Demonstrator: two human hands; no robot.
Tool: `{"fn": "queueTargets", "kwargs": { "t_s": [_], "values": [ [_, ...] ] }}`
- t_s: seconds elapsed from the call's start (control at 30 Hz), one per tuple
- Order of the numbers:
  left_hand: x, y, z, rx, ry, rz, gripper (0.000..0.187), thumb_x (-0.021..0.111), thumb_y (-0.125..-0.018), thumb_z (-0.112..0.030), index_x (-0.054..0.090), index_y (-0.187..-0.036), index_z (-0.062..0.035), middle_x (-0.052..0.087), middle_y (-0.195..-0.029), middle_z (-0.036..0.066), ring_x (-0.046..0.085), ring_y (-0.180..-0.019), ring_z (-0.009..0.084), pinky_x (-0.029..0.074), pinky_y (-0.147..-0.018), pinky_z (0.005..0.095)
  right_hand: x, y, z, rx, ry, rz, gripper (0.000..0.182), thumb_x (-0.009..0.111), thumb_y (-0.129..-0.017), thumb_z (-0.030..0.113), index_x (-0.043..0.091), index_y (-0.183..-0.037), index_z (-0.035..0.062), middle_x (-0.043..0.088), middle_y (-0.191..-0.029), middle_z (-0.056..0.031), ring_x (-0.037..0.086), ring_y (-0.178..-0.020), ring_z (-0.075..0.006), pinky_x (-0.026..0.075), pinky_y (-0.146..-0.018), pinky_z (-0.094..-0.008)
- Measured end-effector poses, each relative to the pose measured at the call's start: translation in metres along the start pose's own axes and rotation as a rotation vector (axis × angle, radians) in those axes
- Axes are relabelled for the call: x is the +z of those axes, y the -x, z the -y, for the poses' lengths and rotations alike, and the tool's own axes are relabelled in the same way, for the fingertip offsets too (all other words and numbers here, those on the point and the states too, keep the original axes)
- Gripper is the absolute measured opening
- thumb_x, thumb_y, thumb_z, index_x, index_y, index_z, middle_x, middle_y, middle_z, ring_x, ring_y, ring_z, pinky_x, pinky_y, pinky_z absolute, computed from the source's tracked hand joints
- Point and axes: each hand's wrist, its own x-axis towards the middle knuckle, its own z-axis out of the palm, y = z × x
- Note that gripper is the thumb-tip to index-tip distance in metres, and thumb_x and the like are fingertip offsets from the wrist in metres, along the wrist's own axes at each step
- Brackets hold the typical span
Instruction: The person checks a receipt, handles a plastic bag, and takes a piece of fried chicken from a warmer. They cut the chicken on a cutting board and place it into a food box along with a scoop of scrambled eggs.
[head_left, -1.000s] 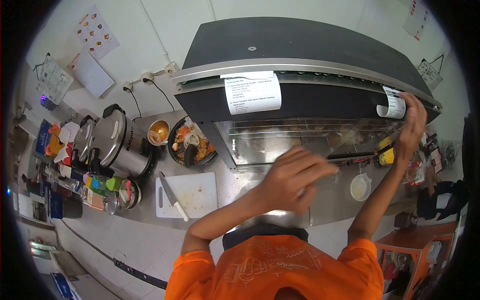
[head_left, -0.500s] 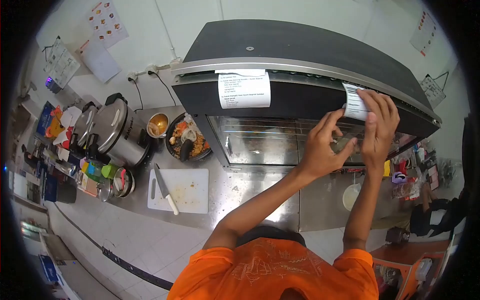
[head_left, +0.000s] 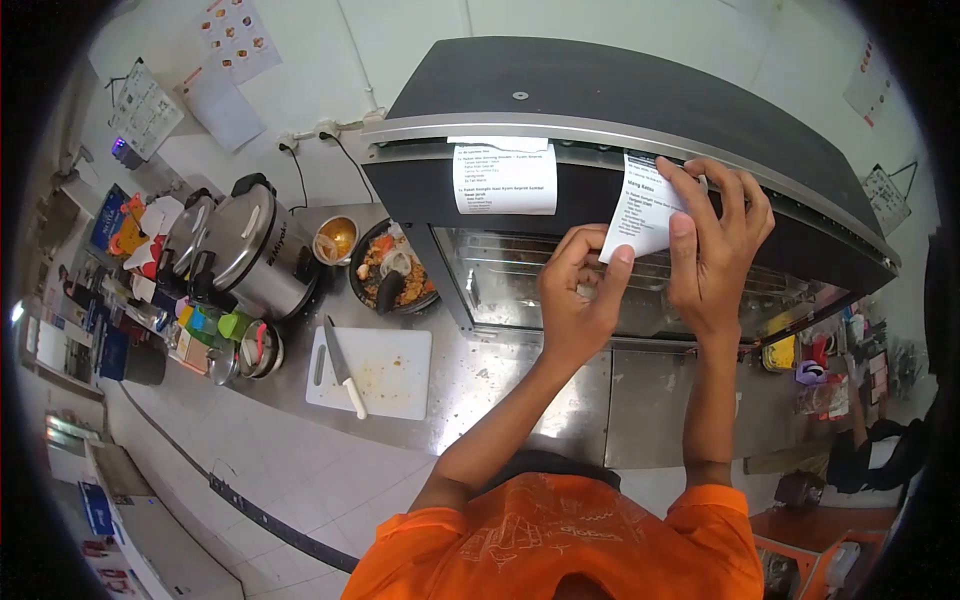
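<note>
A printed paper receipt [head_left: 648, 212] hangs slanted in front of the black upper panel of a glass-fronted display cabinet [head_left: 590, 215]. My left hand [head_left: 583, 290] pinches its lower left corner between thumb and fingers. My right hand [head_left: 718, 240] grips the receipt's right side, with the index finger over its top and the thumb at its right edge. Part of the paper is hidden behind the right hand. To the left, a second receipt [head_left: 505, 180] hangs from the cabinet's metal rail, touched by neither hand.
A knife [head_left: 345, 365] lies on a white cutting board [head_left: 405, 385] on the steel counter. Behind are a pan of food [head_left: 395, 272], a metal bowl [head_left: 337, 240] and a steel pressure cooker [head_left: 262, 262]. Another person [head_left: 870, 450] is at the far right.
Both hands have moved left along the panel with the receipt, which now shows more of its printed face. My left hand has dropped to the receipt's lower corner.
</note>
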Motion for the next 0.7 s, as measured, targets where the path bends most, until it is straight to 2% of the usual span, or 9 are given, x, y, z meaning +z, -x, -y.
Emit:
{"fn": "queueTargets", "kwargs": {
  "t_s": [0.07, 0.17, 0.5, 0.57, 0.7],
  "values": [
    [-0.0028, 0.0012, -0.0048, -0.227, 0.085, 0.074, 0.019, 0.064, -0.095, -0.019, 0.061, -0.092, -0.0004, 0.067, -0.086, 0.003, 0.056, -0.065, 0.0037, 0.043, -0.058, 0.0193, -0.0002, -0.0014, 0.0015, -0.008, 0.021, 0.021, 0.036, 0.05, -0.091, 0.028, 0.068, -0.12, 0.0142, 0.061, -0.115, -0.0056, 0.042, -0.117, -0.0276, 0.021, -0.104, -0.0465],
    [-0.0003, -0.0002, -0.0081, -0.229, 0.112, 0.095, 0.018, 0.061, -0.097, -0.018, 0.059, -0.096, -0.0008, 0.069, -0.083, 0.004, 0.057, -0.064, 0.0036, 0.044, -0.057, 0.0198, -0.0015, -0.0031, 0.0008, -0.014, 0.036, 0.064, 0.037, 0.05, -0.091, 0.027, 0.067, -0.121, 0.0146, 0.061, -0.117, -0.0055, 0.042, -0.117, -0.0277, 0.02, -0.104, -0.0463],
    [-0.0008, -0.0026, -0.0083, -0.255, 0.192, 0.081, 0.017, 0.06, -0.098, -0.017, 0.057, -0.095, -0.0003, 0.068, -0.078, 0.005, 0.056, -0.059, 0.0042, 0.044, -0.054, 0.0196, -0.0072, 0.0025, -0.0029, 0.032, 0.008, 0.053, 0.035, 0.049, -0.094, 0.027, 0.068, -0.121, 0.0182, 0.068, -0.121, -0.001, 0.043, -0.126, -0.0265, 0.019, -0.105, -0.0433],
    [-0.0029, -0.0036, -0.0058, -0.251, 0.171, 0.109, 0.02, 0.06, -0.098, -0.021, 0.056, -0.1, -0.0011, 0.067, -0.078, 0.006, 0.059, -0.06, 0.008, 0.041, -0.053, 0.0199, -0.0044, 0.0011, -0.0034, 0.009, 0.005, 0.048, 0.033, 0.05, -0.094, 0.027, 0.069, -0.119, 0.0181, 0.068, -0.122, -0.0001, 0.043, -0.127, -0.0259, 0.02, -0.105, -0.0437],
    [-0.0006, -0.0052, -0.01, -0.255, 0.199, 0.094, 0.02, 0.06, -0.098, -0.021, 0.057, -0.1, -0.0013, 0.067, -0.078, 0.005, 0.059, -0.06, 0.0079, 0.04, -0.053, 0.0199, -0.004, 0.0003, -0.0048, -0.009, 0.033, 0.028, 0.032, 0.051, -0.093, 0.026, 0.07, -0.118, 0.0175, 0.068, -0.118, -0.0007, 0.044, -0.125, -0.0265, 0.021, -0.104, -0.0441]
  ]
}}
